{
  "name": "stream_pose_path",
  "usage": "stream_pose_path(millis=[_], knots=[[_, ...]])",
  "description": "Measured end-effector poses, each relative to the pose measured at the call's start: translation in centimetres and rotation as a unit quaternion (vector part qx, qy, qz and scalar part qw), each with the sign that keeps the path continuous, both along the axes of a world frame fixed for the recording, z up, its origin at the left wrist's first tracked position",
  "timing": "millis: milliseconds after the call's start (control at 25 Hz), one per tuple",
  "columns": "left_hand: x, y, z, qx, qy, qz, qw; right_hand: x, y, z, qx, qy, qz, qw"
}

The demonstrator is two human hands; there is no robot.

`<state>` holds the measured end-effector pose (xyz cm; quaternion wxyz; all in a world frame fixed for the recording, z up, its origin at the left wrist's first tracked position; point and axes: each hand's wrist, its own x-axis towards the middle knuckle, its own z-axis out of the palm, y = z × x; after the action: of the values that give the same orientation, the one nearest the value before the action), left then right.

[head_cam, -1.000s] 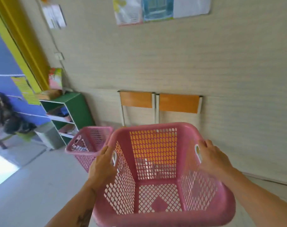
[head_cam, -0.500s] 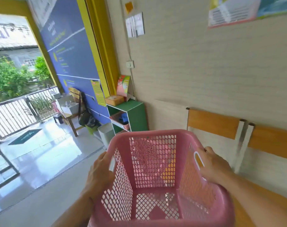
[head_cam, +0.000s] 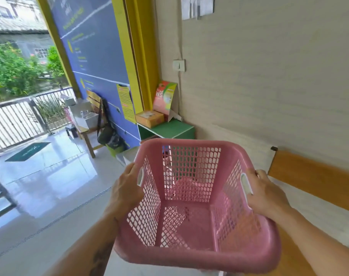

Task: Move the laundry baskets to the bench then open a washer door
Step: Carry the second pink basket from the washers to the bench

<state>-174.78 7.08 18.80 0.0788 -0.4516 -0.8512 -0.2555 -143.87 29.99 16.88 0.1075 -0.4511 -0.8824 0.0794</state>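
Observation:
I hold an empty pink plastic laundry basket (head_cam: pixel 191 253) in front of me at waist height, tilted slightly. My left hand (head_cam: pixel 125 193) grips its left handle and my right hand (head_cam: pixel 264 193) grips its right handle. Through the mesh I make out a blurry pink shape that may be a second basket, mostly hidden behind the one I carry. The wooden bench (head_cam: pixel 313 178) with an orange backrest runs along the wall at the right, under and behind my right arm. No washer is in view.
A green shelf unit (head_cam: pixel 169 129) with a cardboard box (head_cam: pixel 149 118) and a leaflet stand (head_cam: pixel 165 97) stands against the wall ahead. A wooden table (head_cam: pixel 84 124) with a hanging bag stands further left. Glossy tiled floor (head_cam: pixel 46 176) leads to a metal fence (head_cam: pixel 16 120).
My view has swung left along the wall while I carry the basket. The two orange seat backs slid off to the right, and the second pink basket went behind the one I hold.

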Motion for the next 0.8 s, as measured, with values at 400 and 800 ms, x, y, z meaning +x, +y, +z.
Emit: stream_pose_path(millis=[400,800], knots=[[-14.1,20.1,-2.6,-0.049,0.043,-0.152,0.986,-8.4,7.4,-5.5,-0.030,0.025,-0.171,0.985],[-19.9,31.9,-13.0,-0.131,0.002,-0.250,0.959,-13.1,12.3,-14.5,-0.110,0.013,-0.291,0.950]])
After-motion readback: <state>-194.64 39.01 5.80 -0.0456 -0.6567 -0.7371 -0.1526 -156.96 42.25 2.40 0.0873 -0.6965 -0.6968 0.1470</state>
